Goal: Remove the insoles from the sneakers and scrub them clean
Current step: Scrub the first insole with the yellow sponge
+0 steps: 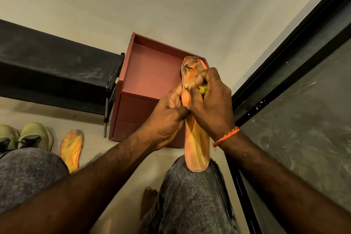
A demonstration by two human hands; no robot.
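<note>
An orange insole (197, 148) stands with its heel end on my right knee and its dark-stained toe end pointing away. My left hand (167, 116) grips its left edge at the middle. My right hand (210, 99) presses a bunched yellow cloth (202, 87) against the insole's upper part. A second orange insole (71, 148) lies flat on the floor at the left. Beside it stand two pale yellow-green sneakers (35, 135), partly hidden behind my left knee.
A reddish-brown drawer cabinet (144, 74) stands against the wall right behind the held insole. A black shelf on metal legs (57, 68) runs along the left. A dark-framed glass door (296, 85) fills the right side. My bare foot (149, 201) rests on the tiled floor.
</note>
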